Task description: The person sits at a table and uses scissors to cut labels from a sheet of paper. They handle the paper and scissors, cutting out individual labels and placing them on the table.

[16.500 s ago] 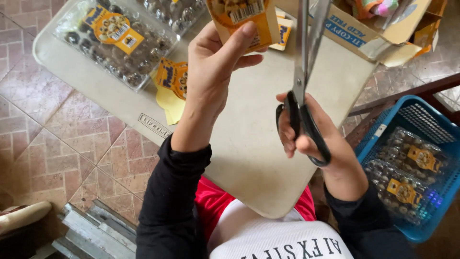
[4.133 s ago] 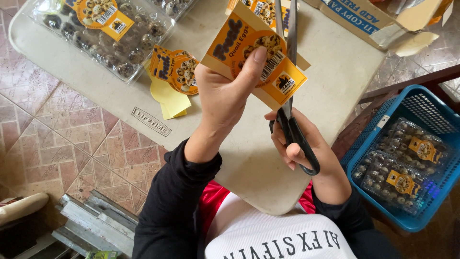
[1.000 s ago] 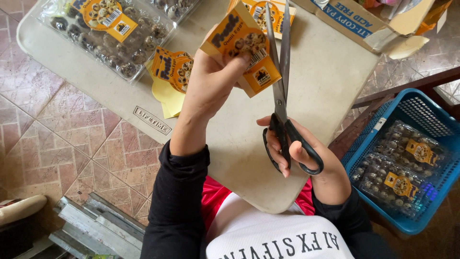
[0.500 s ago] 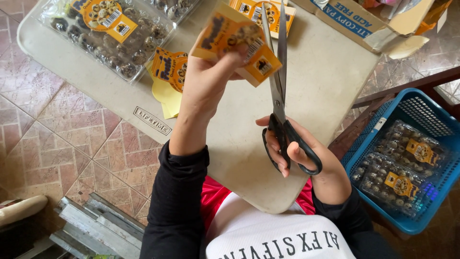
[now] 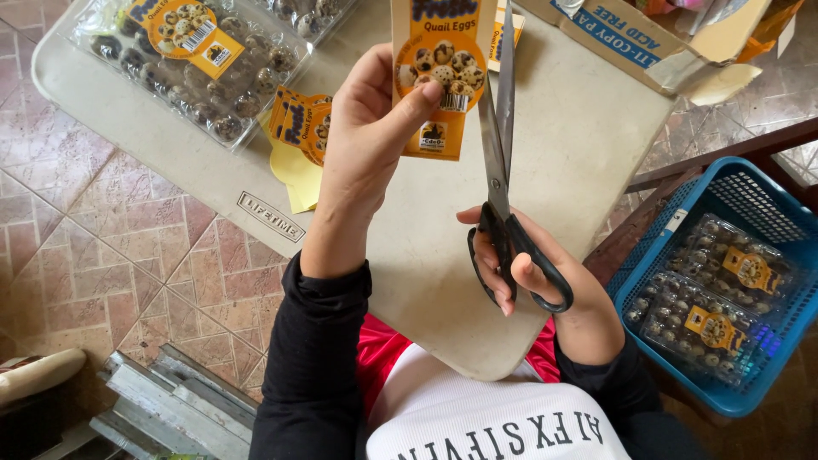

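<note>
Orange egg-printed label (image 5: 436, 77) pinched in left hand (image 5: 368, 136); right hand (image 5: 520, 268) grips scissors (image 5: 503, 170), blades seemingly nearly closed.

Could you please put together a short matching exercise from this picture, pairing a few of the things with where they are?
Things:
1. orange label sheet
2. scissors
3. blue basket
4. clear egg tray

Places:
A. on the floor, to the right of the table
B. in the right hand, blades pointing up
C. on the table, at its far left
D. pinched in the left hand

Pairs: 1-D, 2-B, 3-A, 4-C
</note>
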